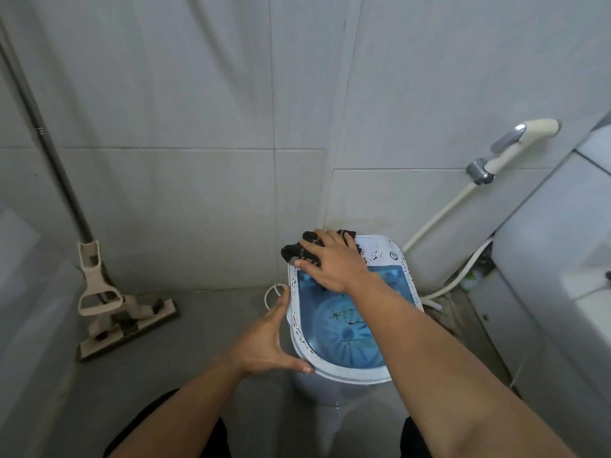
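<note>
A small white washing machine (393,256) with an open blue tub (344,328) stands on the grey floor below me. A dark cloth (292,251) lies over its far left corner. My right hand (330,261) lies spread flat on that cloth, fingers straight, pressing it down. My left hand (267,342) rests against the machine's left rim, thumb along the front edge and fingers reaching up the side, without curling round it. The blue tub shows dark specks on its bottom.
A beige flat mop (112,305) leans on the tiled wall at left. A spray hose (509,147) hangs on the wall at right, its tube running down behind the machine. A white fixture (562,292) fills the right side. A white cord (272,292) loops beside the machine.
</note>
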Motion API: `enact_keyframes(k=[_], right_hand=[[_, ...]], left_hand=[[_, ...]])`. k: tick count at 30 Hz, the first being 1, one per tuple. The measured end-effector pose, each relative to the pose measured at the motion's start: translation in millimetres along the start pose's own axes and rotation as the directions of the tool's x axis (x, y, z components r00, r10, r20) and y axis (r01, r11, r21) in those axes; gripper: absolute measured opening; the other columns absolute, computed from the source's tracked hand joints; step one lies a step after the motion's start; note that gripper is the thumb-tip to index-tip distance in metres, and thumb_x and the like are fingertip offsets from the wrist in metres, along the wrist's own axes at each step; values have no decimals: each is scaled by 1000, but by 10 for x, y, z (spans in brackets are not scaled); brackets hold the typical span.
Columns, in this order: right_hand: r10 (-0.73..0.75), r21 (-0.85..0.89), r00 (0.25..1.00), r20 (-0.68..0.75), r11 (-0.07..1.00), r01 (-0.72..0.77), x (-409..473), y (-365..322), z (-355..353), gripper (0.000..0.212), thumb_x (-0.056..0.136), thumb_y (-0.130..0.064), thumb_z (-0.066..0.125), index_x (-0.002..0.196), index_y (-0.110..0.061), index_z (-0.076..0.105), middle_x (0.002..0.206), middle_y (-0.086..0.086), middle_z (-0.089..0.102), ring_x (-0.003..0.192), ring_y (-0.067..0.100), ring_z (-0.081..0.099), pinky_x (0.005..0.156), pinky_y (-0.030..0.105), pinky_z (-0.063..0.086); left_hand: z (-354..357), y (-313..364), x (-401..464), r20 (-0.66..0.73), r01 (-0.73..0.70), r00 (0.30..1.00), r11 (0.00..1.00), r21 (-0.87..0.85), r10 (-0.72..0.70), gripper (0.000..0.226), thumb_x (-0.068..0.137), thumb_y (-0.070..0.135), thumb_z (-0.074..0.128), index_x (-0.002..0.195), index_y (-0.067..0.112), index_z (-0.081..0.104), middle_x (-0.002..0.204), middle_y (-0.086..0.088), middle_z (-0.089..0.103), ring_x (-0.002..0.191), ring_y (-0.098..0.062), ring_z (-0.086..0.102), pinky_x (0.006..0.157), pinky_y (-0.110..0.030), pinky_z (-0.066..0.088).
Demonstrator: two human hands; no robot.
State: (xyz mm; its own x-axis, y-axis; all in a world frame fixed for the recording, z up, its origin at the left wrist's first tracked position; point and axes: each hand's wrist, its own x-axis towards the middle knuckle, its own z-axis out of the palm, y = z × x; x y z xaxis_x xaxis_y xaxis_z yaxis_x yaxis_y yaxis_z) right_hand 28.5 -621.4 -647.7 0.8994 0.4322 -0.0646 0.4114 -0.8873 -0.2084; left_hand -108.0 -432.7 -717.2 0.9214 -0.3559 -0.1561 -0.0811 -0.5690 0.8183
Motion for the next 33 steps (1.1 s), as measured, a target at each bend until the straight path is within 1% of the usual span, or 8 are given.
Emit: enact_keyframes(k=[3, 7, 13, 19, 23, 25, 30, 33], right_hand=[[7, 5, 1000, -26, 1000, -7, 34, 19, 47, 59, 99, -68, 29, 151, -43, 38, 166, 3, 27, 153, 26, 17, 123, 55, 7], [3, 13, 995, -98, 1000, -2, 55, 37, 132, 50, 102, -59, 34, 149, -43, 43, 163, 2, 32, 151, 25, 22, 122, 53, 8], [-10, -2, 988, -153, 1000, 10, 56, 22, 184, 47, 103, -53, 37, 147, -38, 47, 161, 3, 37, 149, 24, 27, 122, 52, 11], [11, -96, 990, -144, 995, -25, -15, -145, 306, 52, 107, -43, 29, 155, -23, 36, 164, 14, 28, 153, 30, 20, 125, 53, 7], [33, -72, 987, -157, 996, -45, -124, -260, 392, 55, 109, -36, 30, 159, -14, 23, 166, 16, 24, 155, 30, 15, 125, 52, 5], [39, -58, 985, -169, 997, -49, -150, -280, 401, 57, 109, -35, 30, 159, -11, 19, 166, 13, 25, 155, 29, 15, 125, 51, 6], [34, -89, 989, -145, 995, -47, -78, -284, 358, 59, 108, -42, 29, 159, -12, 23, 165, 14, 26, 154, 31, 16, 125, 53, 6], [44, -91, 987, -156, 994, -58, 7, -287, 336, 63, 106, -48, 27, 159, -13, 23, 166, 14, 23, 154, 34, 11, 125, 54, 4]], left_hand=[[-10, -105, 23, 16, -5, 1000, 998, 68, 4, 162, 51, 75, 96, 167, 41, -12, 175, 27, -7, 162, 0, 4, 133, -40, 22], [82, -104, 41, -30, -32, 999, 999, 3, 32, 160, 54, 71, 97, 166, 44, -14, 173, 31, -7, 161, 3, 3, 133, -39, 20], [84, -96, 37, -35, -7, 999, 998, 55, 9, 163, 55, 75, 95, 164, 42, -22, 167, 33, -28, 160, 3, -15, 133, -37, 11], [68, -65, 16, -35, 11, 999, 994, 109, -7, 163, 52, 78, 93, 166, 41, -18, 170, 30, -22, 160, 4, -12, 134, -37, 14], [63, -64, 7, -44, 0, 999, 992, 130, 6, 163, 51, 83, 90, 166, 42, -17, 172, 28, -18, 162, 1, -8, 134, -42, 20], [55, -48, -2, -45, 0, 999, 990, 138, 6, 162, 50, 84, 89, 166, 43, -17, 173, 27, -16, 162, -1, -6, 134, -42, 20], [30, -13, -24, -40, -8, 999, 986, 165, 15, 162, 50, 87, 87, 165, 43, -19, 173, 26, -16, 162, -3, -1, 133, -37, 22], [12, -14, -25, -31, -8, 999, 984, 177, 14, 163, 50, 90, 85, 165, 42, -20, 173, 27, -17, 163, -3, 0, 132, -39, 25]])
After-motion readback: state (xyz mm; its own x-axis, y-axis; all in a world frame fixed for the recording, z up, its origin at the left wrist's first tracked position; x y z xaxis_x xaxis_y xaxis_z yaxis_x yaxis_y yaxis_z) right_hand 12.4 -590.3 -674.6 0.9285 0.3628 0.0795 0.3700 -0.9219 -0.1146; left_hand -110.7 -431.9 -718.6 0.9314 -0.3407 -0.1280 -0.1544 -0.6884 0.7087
